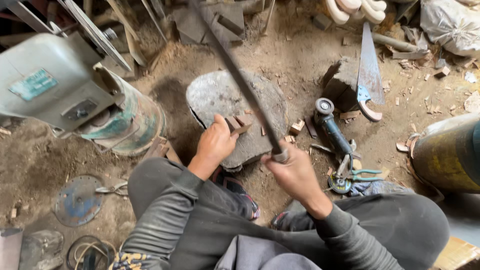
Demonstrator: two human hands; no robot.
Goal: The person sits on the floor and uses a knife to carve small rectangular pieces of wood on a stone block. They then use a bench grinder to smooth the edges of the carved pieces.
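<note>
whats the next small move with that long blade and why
Probably bring the long blade, raised in the right hand, down onto the small wood piece that the left hand steadies on the flat stone, keeping the fingers clear.

Stone slab (220, 95): bare across its far half, open to a hand.
Left side: green machine (95, 95) stood close, narrowing passage.
Right side: angle grinder (331, 131), pliers (361, 175) and handsaw (370, 75) cluttered the dirt.
Above: long blade (240, 80) crossed the slab diagonally.
</note>
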